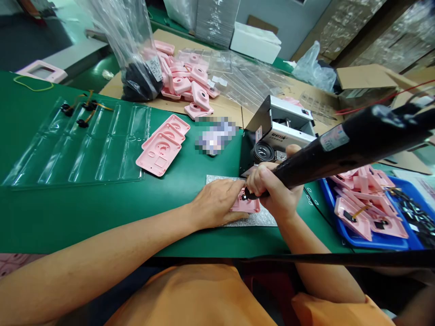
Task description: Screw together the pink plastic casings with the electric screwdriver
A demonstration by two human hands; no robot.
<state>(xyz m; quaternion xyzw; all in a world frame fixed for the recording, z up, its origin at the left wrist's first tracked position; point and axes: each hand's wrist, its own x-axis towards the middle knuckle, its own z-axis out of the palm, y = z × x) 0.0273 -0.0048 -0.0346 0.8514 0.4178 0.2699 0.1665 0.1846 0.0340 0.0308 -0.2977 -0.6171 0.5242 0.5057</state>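
A pink plastic casing half (pixel 253 207) lies on a bubble-wrap mat (pixel 268 220), with a small black part inside it. My left hand (pixel 215 203) grips the casing from its left side, fingers along the far edge and thumb along the near one. In my right hand (pixel 277 194) is a black electric screwdriver (pixel 316 156), held slanted with its tip end down over the casing. The hand and the tool hide the tip and part of the casing. Just beyond my right hand stands a screw feeder (pixel 292 131) with a round lens-like piece (pixel 263 151) at its front.
Stacked pink panels (pixel 158 156) lie left of the mat, near a clear blister tray (pixel 84 149) with several small black camera parts. Pink casings (pixel 192 86) are heaped at the back beside a plastic bag (pixel 141 77). At right, blue bins (pixel 377 244) hold more casings and black parts.
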